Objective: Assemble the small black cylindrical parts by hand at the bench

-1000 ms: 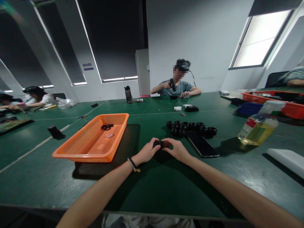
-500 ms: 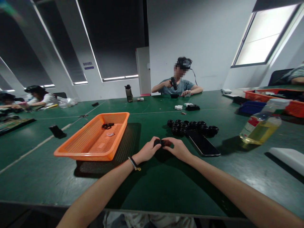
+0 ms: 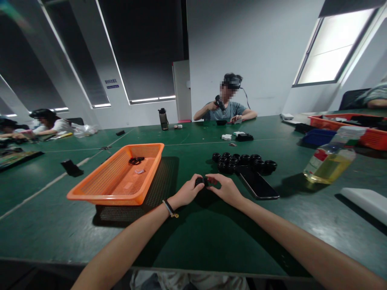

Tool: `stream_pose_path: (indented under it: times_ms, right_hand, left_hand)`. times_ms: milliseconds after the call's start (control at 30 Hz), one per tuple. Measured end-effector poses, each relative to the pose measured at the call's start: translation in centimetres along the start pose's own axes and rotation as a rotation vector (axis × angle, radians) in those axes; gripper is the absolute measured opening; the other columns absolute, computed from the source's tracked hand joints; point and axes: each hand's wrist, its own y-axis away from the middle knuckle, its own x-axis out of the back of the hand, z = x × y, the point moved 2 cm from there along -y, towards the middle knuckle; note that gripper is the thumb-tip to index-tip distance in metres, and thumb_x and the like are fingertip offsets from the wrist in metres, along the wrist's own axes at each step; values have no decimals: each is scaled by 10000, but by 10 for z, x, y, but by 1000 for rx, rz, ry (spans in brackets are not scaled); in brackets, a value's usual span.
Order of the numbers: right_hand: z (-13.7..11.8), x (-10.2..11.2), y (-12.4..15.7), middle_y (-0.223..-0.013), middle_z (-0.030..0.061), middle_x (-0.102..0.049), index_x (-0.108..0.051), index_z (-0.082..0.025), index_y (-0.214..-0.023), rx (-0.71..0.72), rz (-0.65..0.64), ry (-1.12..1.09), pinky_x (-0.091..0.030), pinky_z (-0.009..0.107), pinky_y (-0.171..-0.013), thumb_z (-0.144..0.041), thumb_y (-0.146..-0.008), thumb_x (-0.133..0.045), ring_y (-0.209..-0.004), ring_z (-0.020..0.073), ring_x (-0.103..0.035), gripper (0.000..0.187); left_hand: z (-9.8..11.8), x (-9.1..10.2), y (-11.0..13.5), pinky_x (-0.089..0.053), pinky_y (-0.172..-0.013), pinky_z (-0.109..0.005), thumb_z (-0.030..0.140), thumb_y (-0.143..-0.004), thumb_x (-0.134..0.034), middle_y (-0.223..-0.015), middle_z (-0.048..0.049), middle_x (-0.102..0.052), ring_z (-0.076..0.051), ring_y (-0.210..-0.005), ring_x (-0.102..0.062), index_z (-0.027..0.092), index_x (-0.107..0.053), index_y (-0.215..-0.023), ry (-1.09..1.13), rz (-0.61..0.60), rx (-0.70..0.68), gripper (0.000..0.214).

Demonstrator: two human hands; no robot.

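Note:
A small black round part [image 3: 199,181] is held above the table between my hands. My left hand [image 3: 186,194] is closed around it, thumb on the near side. From the right, my right hand [image 3: 227,191] pinches at the part's right end, its thumb and forefinger curved; the exact contact is too small and dark to make out. Just beyond the right hand sits a cluster of several glossy black round parts [image 3: 232,160]. A dark-screened phone [image 3: 258,183] lies against that cluster, right of my right hand.
An orange mesh basket [image 3: 115,197] with black rings [image 3: 136,160] stands at left. At right are a bottle of yellow liquid [image 3: 328,165], a white object [image 3: 364,203] and a red-orange basket [image 3: 375,139]. Across the green table [image 3: 211,241] a person [image 3: 226,100] holds a dark tool.
Both hands stay nearly in place around the black part. My right fingertips have shifted slightly at its right end. The whole view has drifted a little.

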Motion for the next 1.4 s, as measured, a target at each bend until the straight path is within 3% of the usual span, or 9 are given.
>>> stream_pose_path:
  times_ms: [1400]
  right_hand:
    - [2, -2, -1, -840, 58, -665, -611, -155, -946, -39, -26, -17, -518, 323, -697, -119, -694, -617, -732, 172, -614, 254]
  left_hand:
    - [-1, -1, -1, -407, -678, -264, 283, -863, -355, -773, -21, -515, -145, -699, -496, 143, -410, -1077, 22, 12, -4, 262]
